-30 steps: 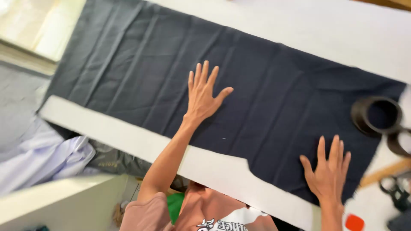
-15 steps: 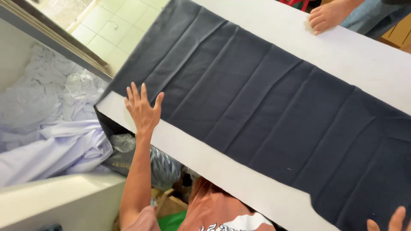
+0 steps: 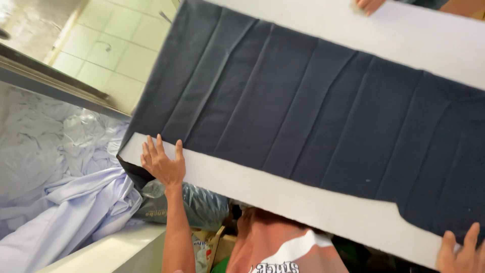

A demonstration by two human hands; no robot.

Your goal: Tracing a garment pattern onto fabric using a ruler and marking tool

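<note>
One dark navy cloth (image 3: 323, 101), creased in parallel folds, lies spread across most of the white table (image 3: 404, 35), its right end cut off by the frame and its left end drooping over the table's corner. Left of the table sits a heap of pale lilac fabric (image 3: 55, 172), and under its near edge a dark plastic bag (image 3: 202, 205) is partly hidden. At the cloth's near left corner the left hand (image 3: 162, 164) presses flat, fingers spread, gripping nothing; the right hand (image 3: 462, 253), half out of view at the cloth's near right edge, also shows open fingers, and another person's hand (image 3: 369, 5) barely enters at the table's far edge.
</note>
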